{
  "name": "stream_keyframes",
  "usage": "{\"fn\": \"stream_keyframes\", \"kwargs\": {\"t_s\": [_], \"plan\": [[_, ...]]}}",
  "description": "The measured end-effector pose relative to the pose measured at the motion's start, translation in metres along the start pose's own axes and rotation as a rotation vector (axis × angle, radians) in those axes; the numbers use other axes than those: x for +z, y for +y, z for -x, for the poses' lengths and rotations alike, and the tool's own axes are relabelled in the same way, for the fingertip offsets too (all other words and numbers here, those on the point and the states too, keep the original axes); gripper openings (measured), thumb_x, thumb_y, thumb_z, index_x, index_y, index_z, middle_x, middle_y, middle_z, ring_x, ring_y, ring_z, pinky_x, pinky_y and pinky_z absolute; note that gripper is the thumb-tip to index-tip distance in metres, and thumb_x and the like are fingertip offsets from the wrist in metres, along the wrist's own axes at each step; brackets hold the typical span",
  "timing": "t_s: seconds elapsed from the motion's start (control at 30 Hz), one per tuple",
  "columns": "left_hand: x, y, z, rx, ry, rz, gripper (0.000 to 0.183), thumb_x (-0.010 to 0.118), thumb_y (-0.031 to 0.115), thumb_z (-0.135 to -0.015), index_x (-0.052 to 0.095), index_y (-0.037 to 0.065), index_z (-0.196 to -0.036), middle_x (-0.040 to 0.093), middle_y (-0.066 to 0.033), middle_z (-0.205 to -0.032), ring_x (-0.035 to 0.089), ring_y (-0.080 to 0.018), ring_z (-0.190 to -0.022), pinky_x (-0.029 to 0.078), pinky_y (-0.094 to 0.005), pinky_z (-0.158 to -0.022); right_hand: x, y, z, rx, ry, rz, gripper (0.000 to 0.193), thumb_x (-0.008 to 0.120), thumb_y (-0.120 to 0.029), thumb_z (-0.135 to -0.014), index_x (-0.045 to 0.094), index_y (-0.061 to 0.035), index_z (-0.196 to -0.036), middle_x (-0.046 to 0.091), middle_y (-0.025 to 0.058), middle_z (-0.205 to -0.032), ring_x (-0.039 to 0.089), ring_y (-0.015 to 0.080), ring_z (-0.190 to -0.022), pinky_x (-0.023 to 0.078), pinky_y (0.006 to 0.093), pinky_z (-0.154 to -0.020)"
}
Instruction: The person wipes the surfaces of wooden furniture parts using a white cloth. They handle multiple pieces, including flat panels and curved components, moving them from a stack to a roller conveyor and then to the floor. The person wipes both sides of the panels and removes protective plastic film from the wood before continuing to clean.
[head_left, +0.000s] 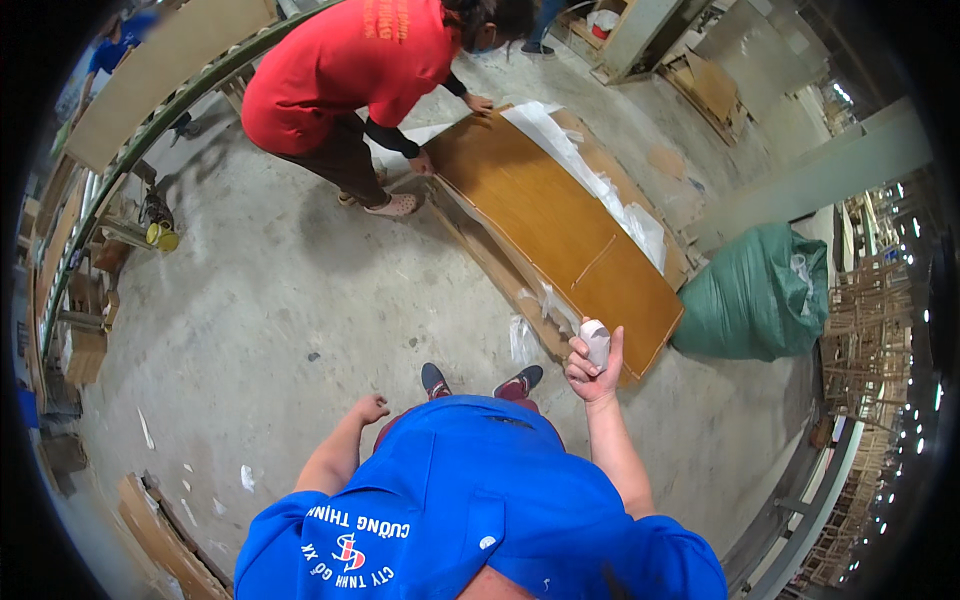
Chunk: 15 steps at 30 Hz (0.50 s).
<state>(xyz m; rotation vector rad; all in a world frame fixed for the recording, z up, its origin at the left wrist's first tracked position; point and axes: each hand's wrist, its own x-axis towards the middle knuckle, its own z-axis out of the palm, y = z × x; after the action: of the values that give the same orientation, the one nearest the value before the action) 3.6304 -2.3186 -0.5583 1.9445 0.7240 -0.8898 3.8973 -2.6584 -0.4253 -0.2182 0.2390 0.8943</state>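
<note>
My right hand (592, 378) is raised by the near end of a brown wooden panel (560, 220), its fingers closed round a small pale, folded, paper-like pad (597, 345). The panel lies at a slant on cardboard (540, 315) and white wrapping sheet (565, 150). Beside my left hip hangs my left hand (372, 407), fingers curled in, with nothing seen in them. At the panel's far end, a person in a red shirt (345, 70) bends down with both hands (424, 162) on its edges.
A full green sack (755, 290) stands just right of the panel. A conveyor-like rack (150, 130) curves along the left. Paper scraps (247, 478) litter the concrete floor (300, 330). At the right rise a pillar (820, 175) and stacked wooden frames (870, 340).
</note>
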Motion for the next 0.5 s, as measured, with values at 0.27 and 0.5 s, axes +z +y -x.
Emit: {"fn": "stream_keyframes", "kwargs": {"t_s": [0.27, 0.5], "plan": [[-0.026, 0.044, -0.06, 0.271, 0.012, 0.011, 0.051, 0.071, 0.025, -0.071, 0.059, 0.007, -0.116, 0.065, -0.0147, -0.106, 0.062, -0.0276, -0.099, 0.049, -0.0364, -0.087, 0.003, 0.008, 0.01, -0.057, -0.016, 0.0, 0.066, 0.042, -0.065, -0.088, 0.049, -0.0099, -0.123, 0.048, 0.0091, -0.076, 0.036, 0.0085, -0.042, 0.024, 0.0221, -0.038], [-0.05, 0.058, -0.062, 0.198, -0.08, -0.165, 0.055, 0.073, 0.026, -0.069, 0.059, 0.009, -0.119, 0.064, -0.0148, -0.111, 0.061, -0.0279, -0.102, 0.049, -0.0362, -0.089, -0.008, 0.013, 0.034, -0.164, -0.022, -0.043, 0.066, 0.041, -0.065, -0.088, 0.051, -0.0102, -0.123, 0.049, 0.0095, -0.076, 0.036, 0.0084, -0.042, 0.024, 0.0223, -0.038]]}}
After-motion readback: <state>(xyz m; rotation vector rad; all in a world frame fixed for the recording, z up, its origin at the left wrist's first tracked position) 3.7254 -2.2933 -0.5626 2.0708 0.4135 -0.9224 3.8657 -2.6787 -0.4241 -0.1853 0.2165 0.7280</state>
